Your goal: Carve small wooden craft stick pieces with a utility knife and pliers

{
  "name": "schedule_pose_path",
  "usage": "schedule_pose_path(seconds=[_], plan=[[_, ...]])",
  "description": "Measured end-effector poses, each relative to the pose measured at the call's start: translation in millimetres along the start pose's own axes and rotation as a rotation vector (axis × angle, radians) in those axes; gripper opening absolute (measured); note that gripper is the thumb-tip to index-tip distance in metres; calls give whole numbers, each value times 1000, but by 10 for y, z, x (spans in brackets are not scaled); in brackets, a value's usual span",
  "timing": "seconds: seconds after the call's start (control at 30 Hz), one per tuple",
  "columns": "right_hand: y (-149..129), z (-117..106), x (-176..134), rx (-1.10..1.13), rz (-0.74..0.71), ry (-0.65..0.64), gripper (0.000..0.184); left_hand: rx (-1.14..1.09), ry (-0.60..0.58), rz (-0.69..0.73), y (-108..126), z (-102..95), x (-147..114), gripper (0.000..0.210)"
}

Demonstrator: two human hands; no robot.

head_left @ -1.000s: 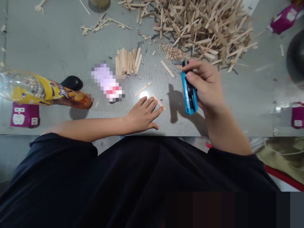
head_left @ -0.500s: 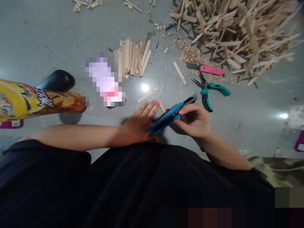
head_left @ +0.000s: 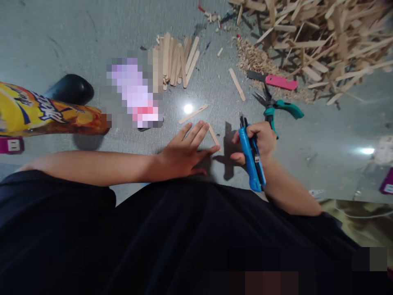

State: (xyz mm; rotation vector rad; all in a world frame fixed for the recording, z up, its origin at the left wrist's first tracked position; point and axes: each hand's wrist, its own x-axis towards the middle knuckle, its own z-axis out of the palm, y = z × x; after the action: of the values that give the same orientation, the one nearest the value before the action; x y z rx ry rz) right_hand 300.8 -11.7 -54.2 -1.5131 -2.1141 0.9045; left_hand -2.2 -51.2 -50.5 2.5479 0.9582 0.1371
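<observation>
1. Writing: bottle (head_left: 52,110) at left, yellow label, dark slanted characters edged in white; not read with certainty. Purple block (head_left: 11,144) beneath it carries a white patch. Lavender panel (head_left: 130,88) with a reddish band, pixelated past reading.
2. Right hand (head_left: 260,141): fingers curled, gripping a blue cutter (head_left: 251,159) lifted above the tabletop. Shell glossy, dark channel down its length, narrow blade pointing away from the body.
3. Left hand (head_left: 186,153): palm down, fingers spread, grasping nothing. Fingertips at a flat pale wooden stick (head_left: 214,136), which slants between the two hands; one finger touches its near end.
4. Just beyond the left hand, a slotted stick (head_left: 193,114), round-ended. Farther out, a plain stick (head_left: 237,84).
5. Bundle of sticks (head_left: 175,61) roughly side by side; big tangled heap (head_left: 307,45) at upper right, with curly shavings (head_left: 254,57) at its edge.
6. Pink-handled tool (head_left: 281,82), dark flat blade, on the shavings' fringe. Pliers (head_left: 288,108) beside it, teal-and-black grips, slim metal nose, spread.
7. Surface: grey tabletop (head_left: 92,45), finely streaked, scuffed, lamp glare near the slotted stick. Smooth black rounded object (head_left: 72,89) behind the bottle.
8. Beyond the table edge, lower right: olive cloth (head_left: 356,217), pale cord.
</observation>
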Motion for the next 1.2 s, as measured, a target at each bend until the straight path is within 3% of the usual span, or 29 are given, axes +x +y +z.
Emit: schedule_pose_path(seconds=[0.1, 0.2, 0.33, 0.47, 0.53, 0.63, 0.73, 0.83, 1.2], plan=[[18, 57, -23, 185, -104, 207, 57, 5, 31, -1, 9, 10, -3, 101], [-36, 62, 8, 333, -200, 195, 25, 20, 38, 14, -2, 5, -7, 103], [-153, 23, 73, 425, -252, 147, 42, 9, 39, 29, -25, -20, -12, 100], [-170, 43, 125, 389, -304, 193, 22, -30, 47, 27, -27, -23, 6, 97], [-163, 64, 128, 315, -334, 195, 21, -35, 50, 18, -20, -15, 21, 98], [-196, 80, 86, 266, -292, 177, 13, -25, 51, 5, -8, -2, 34, 102], [-253, 72, 19, 227, -198, 144, 30, -26, 50, 5, -4, 8, 33, 107], [-268, 69, -15, 182, -129, 89, 32, -43, 29, 3, -11, 15, 31, 104], [-286, 60, 38, 69, -221, 51, 31, -76, -12, 1, -13, 7, 38, 93]])
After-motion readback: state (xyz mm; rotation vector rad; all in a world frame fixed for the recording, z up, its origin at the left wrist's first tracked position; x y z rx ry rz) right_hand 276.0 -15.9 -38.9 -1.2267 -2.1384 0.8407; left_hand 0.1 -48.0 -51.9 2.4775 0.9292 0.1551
